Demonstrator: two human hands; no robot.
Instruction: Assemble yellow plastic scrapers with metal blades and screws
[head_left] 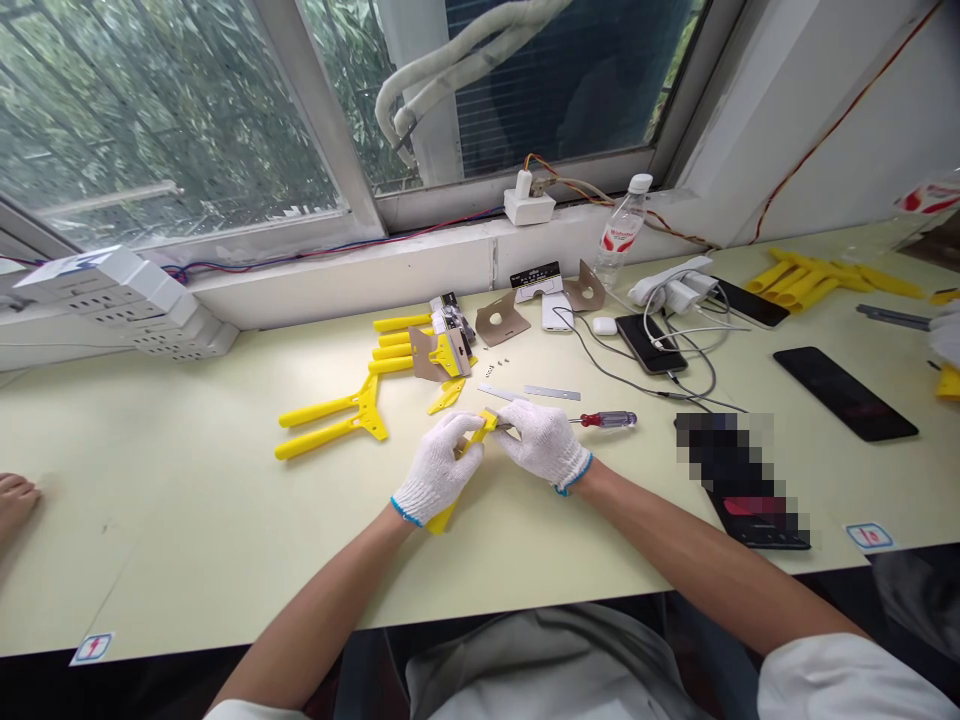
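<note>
My left hand (437,468), in a white knit glove with a blue cuff, is closed around a yellow scraper handle (442,518) that slants up between both hands. The fingers of my right hand (546,440), gloved alike, pinch the scraper's head; a grey edge shows there, mostly hidden by the fingers. A screwdriver (609,420) with a red and clear handle sticks out past my right hand; whether the hand touches it I cannot tell. Just beyond lie thin metal blades (553,392), small screws (490,370) and loose yellow head pieces (448,394).
Two yellow handles (322,425) lie to the left. Packaged scrapers (409,345) and brown cards (504,318) are at the back. Phones (845,392), cables, a power strip (675,287) and a water bottle (622,232) occupy the right. Another person's hand (16,500) rests at far left.
</note>
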